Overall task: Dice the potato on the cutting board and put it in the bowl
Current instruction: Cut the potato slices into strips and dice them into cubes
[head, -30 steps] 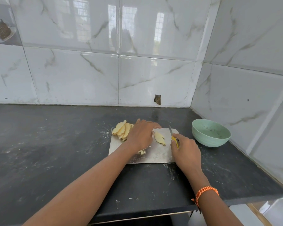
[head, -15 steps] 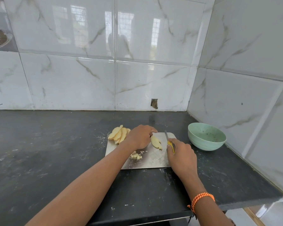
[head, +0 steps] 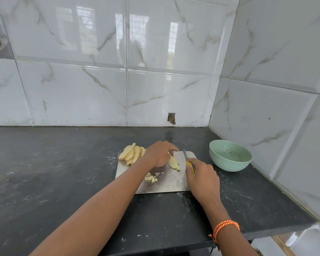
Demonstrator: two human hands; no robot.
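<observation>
A steel cutting board (head: 166,183) lies on the dark counter. A fan of potato slices (head: 131,154) rests at its far left corner, partly off the board. My left hand (head: 160,154) presses its fingertips on a small stack of slices (head: 174,162) in the middle of the board. A few small diced cubes (head: 151,177) lie near my left wrist. My right hand (head: 201,177) grips a yellow-handled knife (head: 187,159), blade pointing away, just right of the stack. The green bowl (head: 230,156) stands to the right of the board; no potato shows in it.
The black counter (head: 54,172) ends at tiled walls behind and on the right, forming a corner near the bowl. Its front edge runs just below my forearms. An orange cord bracelet (head: 225,228) is on my right wrist.
My left hand has slid back off the diced cubes, uncovering them, and now holds the slice stack. The right hand with the knife has stayed beside it. The camera tilted slightly.
</observation>
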